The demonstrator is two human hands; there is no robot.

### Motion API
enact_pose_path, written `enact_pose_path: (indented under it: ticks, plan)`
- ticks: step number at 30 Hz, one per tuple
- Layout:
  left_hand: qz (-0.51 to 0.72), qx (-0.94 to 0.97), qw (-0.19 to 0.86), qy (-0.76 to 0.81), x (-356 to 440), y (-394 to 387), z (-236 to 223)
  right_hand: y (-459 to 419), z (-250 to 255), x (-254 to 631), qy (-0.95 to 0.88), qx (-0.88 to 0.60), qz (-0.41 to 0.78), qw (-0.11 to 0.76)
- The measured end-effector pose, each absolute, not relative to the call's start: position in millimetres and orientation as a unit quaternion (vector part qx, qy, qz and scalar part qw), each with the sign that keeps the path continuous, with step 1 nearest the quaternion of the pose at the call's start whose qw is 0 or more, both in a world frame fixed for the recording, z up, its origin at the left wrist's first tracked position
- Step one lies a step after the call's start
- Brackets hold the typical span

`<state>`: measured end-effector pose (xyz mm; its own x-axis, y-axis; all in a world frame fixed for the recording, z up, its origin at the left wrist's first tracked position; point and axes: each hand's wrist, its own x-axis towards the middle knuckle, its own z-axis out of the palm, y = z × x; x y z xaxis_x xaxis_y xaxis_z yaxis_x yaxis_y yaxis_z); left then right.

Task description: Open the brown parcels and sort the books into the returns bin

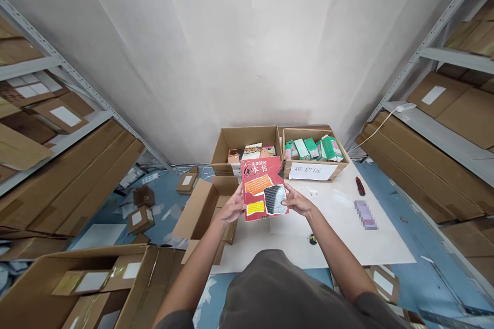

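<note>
A red book (pixel 252 176) with orange, yellow and grey patches on its cover is held up in front of me, above the white table (pixel 332 216). My left hand (pixel 233 206) grips its left edge, and my right hand (pixel 296 200) grips the lower right edge with the thumb on the cover. Just left of the book stands an open cardboard box (pixel 204 211), its flaps spread. Behind the book, a box (pixel 247 136) holds books or printed items. Beside that, a labelled box (pixel 314 170) contains several green and white small cartons (pixel 311 147).
On the table's right lie a red and black box cutter (pixel 360 186) and a pixelated purple item (pixel 366 215). A small yellow and black object (pixel 312 239) sits near the front edge. A large box of parcels (pixel 96 254) stands at lower left. Loaded shelves flank both sides.
</note>
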<state>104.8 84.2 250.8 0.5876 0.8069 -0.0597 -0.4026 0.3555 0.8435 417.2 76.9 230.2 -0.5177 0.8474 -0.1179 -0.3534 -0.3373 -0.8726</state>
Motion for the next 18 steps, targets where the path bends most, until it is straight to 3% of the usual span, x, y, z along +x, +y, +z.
enact_pose_path:
  ticks: [7,10,13,18]
  plan:
    - [0.378,0.454,0.749,0.300,107.9,93.2,250.0,81.8,238.8,432.9,-0.438,-0.302,0.742,0.408]
    - [0.418,0.480,0.652,0.412,117.4,95.1,250.5,82.7,240.8,433.9,-0.460,-0.331,0.704,0.427]
    - [0.445,0.509,0.555,0.485,150.5,86.7,249.0,77.3,240.3,418.3,-0.517,-0.393,0.615,0.447]
    - [0.469,0.523,0.564,0.433,224.5,65.3,242.3,59.1,236.1,377.0,-0.643,-0.466,0.445,0.415]
